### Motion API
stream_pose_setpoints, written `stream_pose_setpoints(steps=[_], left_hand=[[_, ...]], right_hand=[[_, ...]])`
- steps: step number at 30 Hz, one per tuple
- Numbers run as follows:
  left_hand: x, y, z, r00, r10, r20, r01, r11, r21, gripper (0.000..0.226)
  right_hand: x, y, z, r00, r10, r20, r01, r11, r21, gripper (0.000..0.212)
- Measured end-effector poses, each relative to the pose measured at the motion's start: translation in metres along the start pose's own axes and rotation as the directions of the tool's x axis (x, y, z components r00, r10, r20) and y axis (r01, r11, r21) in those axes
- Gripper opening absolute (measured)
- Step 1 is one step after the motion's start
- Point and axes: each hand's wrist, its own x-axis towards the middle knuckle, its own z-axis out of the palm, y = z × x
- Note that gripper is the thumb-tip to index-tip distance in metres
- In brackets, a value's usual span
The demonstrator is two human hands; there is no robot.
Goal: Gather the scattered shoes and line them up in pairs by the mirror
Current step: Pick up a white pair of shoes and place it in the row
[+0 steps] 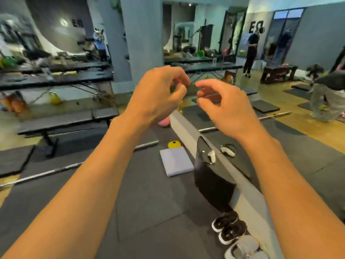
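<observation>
Dark gym floor (145,193) runs along a wall mirror (295,146). At lower right, two black shoes (228,227) and a grey shoe (242,247) sit side by side against the mirror's base. The person's left hand (158,96) and right hand (224,107) hover raised, close but apart, fingers loosely curled and seemingly holding nothing.

It was a gym: padded benches (69,120) stood on dark rubber floor mats (149,193), long steel bars (46,172) lay across them, a wall mirror (308,165) ran alongside, and people (251,51) stood about farther off.
</observation>
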Motion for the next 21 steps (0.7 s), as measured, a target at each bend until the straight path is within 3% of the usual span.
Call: stream_pose_setpoints(steps=[7, 11, 21], left_hand=[[-0.074, -0.062, -0.189, 0.977, -0.105, -0.184, 0.147, 0.961, 0.235, 0.025], [-0.135, -0.098, -0.285, 0.948, -0.175, -0.268, 0.260, 0.908, 0.329, 0.023], [-0.283, -0.177, -0.464, 0.767, -0.337, -0.546, 0.605, 0.664, 0.439, 0.028]], right_hand=[[0.024, -0.160, 0.102, 0.961, -0.265, 0.075, 0.242, 0.943, 0.228, 0.031], [0.018, -0.244, 0.179, 0.923, -0.365, 0.122, 0.300, 0.881, 0.367, 0.031], [-0.014, -0.437, 0.363, 0.724, -0.628, 0.287, 0.347, 0.690, 0.635, 0.031]])
